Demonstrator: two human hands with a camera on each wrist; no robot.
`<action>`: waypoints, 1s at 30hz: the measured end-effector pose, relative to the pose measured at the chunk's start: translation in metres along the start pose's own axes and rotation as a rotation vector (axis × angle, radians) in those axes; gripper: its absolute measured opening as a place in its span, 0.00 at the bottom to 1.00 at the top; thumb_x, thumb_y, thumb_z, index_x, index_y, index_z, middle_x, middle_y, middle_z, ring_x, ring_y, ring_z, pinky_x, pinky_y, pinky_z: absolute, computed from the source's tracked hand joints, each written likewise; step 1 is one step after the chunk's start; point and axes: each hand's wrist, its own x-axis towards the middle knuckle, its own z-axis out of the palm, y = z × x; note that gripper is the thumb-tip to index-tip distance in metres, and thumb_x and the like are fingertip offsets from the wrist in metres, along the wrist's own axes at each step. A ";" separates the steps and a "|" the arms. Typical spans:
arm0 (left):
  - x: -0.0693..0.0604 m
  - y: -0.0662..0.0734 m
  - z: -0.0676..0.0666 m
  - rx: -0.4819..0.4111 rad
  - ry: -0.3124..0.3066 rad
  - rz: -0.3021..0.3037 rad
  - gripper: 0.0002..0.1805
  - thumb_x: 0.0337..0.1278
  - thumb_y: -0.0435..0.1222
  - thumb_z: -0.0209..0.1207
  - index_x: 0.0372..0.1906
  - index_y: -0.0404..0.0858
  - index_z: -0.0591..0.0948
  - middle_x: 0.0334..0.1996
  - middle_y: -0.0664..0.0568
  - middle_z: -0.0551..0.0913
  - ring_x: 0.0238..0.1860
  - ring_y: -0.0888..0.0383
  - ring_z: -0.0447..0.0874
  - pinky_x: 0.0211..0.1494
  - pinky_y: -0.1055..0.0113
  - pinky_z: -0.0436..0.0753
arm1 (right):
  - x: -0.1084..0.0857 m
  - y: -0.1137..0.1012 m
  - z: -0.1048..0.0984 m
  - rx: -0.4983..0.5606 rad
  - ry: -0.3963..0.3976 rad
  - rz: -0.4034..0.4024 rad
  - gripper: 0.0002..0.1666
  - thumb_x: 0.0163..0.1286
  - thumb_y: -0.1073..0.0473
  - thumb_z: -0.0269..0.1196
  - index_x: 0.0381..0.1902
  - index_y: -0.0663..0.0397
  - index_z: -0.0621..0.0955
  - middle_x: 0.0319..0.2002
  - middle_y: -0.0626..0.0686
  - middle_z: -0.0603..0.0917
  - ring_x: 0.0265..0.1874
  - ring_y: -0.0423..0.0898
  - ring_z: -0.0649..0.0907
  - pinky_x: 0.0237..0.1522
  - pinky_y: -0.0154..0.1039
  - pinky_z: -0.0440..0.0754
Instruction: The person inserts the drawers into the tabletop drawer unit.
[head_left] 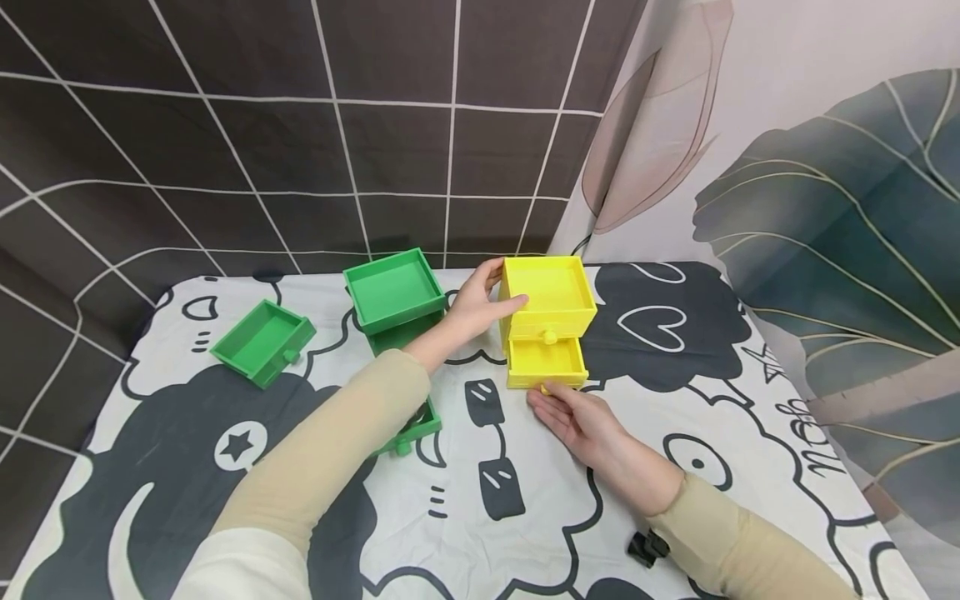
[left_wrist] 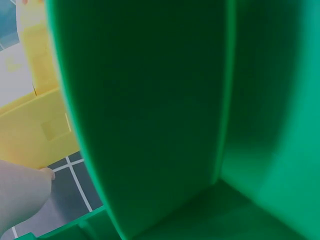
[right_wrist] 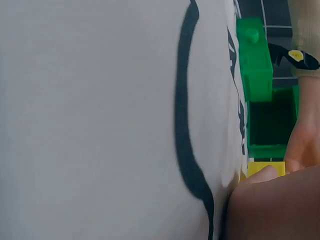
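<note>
A yellow two-tier drawer box [head_left: 551,287] stands right of centre in the head view, its lower drawer [head_left: 547,360] pulled out toward the person and its upper drawer closed. My left hand [head_left: 480,304] grips the box's left side, thumb over the top edge. At the front of the lower drawer, my right hand [head_left: 577,421] pinches the knob between thumb and fingers. In the left wrist view a green wall [left_wrist: 145,100] fills most of the frame, beside part of the yellow box [left_wrist: 40,130]. Both my left hand [right_wrist: 305,142] and my right hand [right_wrist: 275,205] show in the right wrist view.
A green drawer box [head_left: 393,292] stands left of the yellow one, partly behind my left arm, with a lower drawer [head_left: 427,425] out. A separate green drawer [head_left: 262,342] lies farther left. Near my right sleeve is a small black object [head_left: 647,548]. A dark grid-patterned cloth [head_left: 397,150] hangs behind.
</note>
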 end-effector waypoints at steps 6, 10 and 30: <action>0.000 0.001 0.000 0.004 -0.001 0.003 0.44 0.68 0.37 0.70 0.83 0.39 0.60 0.81 0.45 0.66 0.84 0.48 0.60 0.87 0.57 0.66 | 0.004 -0.001 0.006 0.070 0.035 -0.001 0.06 0.83 0.59 0.59 0.47 0.56 0.81 0.34 0.50 0.93 0.38 0.40 0.94 0.52 0.32 0.92; 0.000 0.000 0.000 0.008 0.002 -0.006 0.44 0.69 0.38 0.70 0.83 0.39 0.60 0.81 0.45 0.65 0.85 0.49 0.60 0.87 0.56 0.66 | 0.007 -0.002 0.009 0.092 0.064 -0.002 0.06 0.83 0.59 0.60 0.49 0.56 0.81 0.35 0.50 0.93 0.38 0.40 0.94 0.53 0.33 0.92; 0.001 0.001 -0.002 0.034 -0.008 -0.021 0.44 0.69 0.38 0.70 0.83 0.39 0.60 0.81 0.45 0.66 0.84 0.48 0.61 0.87 0.56 0.66 | 0.011 -0.013 0.002 0.019 -0.039 0.016 0.17 0.83 0.62 0.57 0.32 0.56 0.86 0.29 0.51 0.93 0.33 0.40 0.93 0.44 0.29 0.92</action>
